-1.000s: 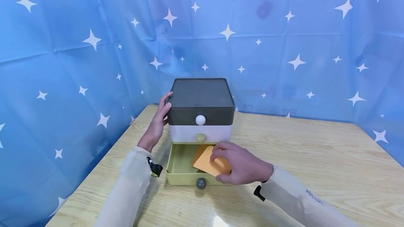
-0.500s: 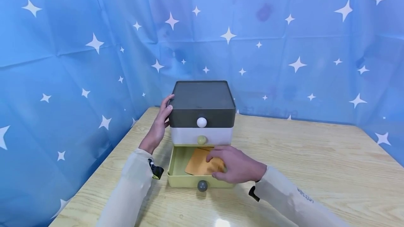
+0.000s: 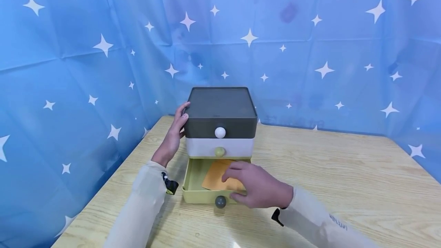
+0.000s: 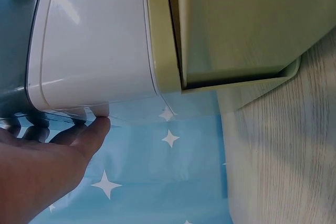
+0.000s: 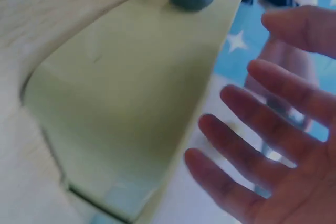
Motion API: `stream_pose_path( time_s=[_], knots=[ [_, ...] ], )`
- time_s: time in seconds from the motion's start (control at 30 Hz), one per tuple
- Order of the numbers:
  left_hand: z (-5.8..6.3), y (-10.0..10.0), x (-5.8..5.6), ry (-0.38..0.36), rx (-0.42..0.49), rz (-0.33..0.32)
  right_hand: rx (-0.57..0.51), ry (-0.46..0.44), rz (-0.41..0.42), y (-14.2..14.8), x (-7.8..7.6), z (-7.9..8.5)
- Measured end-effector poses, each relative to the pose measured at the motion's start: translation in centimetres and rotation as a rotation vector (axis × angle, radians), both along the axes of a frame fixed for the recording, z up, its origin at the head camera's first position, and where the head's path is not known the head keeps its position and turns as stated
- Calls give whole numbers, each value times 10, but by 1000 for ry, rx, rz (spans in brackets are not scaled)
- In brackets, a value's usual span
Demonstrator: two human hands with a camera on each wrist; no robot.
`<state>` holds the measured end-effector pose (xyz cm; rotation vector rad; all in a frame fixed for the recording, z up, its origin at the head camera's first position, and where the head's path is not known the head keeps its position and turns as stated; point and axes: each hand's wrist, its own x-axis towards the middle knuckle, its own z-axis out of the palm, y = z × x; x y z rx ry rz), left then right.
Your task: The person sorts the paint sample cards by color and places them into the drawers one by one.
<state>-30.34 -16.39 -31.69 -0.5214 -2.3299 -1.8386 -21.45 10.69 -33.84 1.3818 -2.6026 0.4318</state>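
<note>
A flat orange piece of paper or card (image 3: 213, 177) lies in the pulled-out green bottom drawer (image 3: 198, 197), partly covered by my right hand in the head view. My right hand (image 3: 262, 186) hovers at the drawer's front right corner, thumb and fingers spread apart with nothing between them, as the right wrist view also shows. On the left side of the stacked drawer unit (image 3: 220, 102), my left hand (image 3: 172, 137) rests with its fingertips against the wall. In the left wrist view the thumb of that hand (image 4: 47, 169) touches the white middle section (image 4: 94, 40).
The dark top drawer has a white knob (image 3: 220, 132), the white one a green knob (image 3: 219, 151), the bottom one a grey knob (image 3: 220, 202). A wooden table (image 3: 327, 171) carries the unit. Behind it hangs a blue curtain (image 3: 293, 68) with white stars.
A second ago my right hand held the orange piece tilted over the drawer; it now lies flatter inside, let go. The left hand has stayed on the unit.
</note>
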Motion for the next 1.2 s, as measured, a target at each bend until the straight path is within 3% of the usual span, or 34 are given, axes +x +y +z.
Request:
stream_pose_path(
  time_s=[0.2, 0.3, 0.63, 0.93, 1.2],
  knots=[
    [0, 1, -1, 1, 26, -10, 47, 248, 127, -19, 20, 1],
    [2, 0, -1, 3, 28, -10, 124, 348, 137, -27, 28, 1],
    [1, 0, 0, 0, 21, -8, 399, 376, -27, -35, 37, -26],
    [0, 0, 0, -3, 18, -7, 349, 562, -56, -38, 29, -35],
    [1, 0, 1, -4, 29, -14, 314, 550, -91, -40, 7, -35]
  ],
)
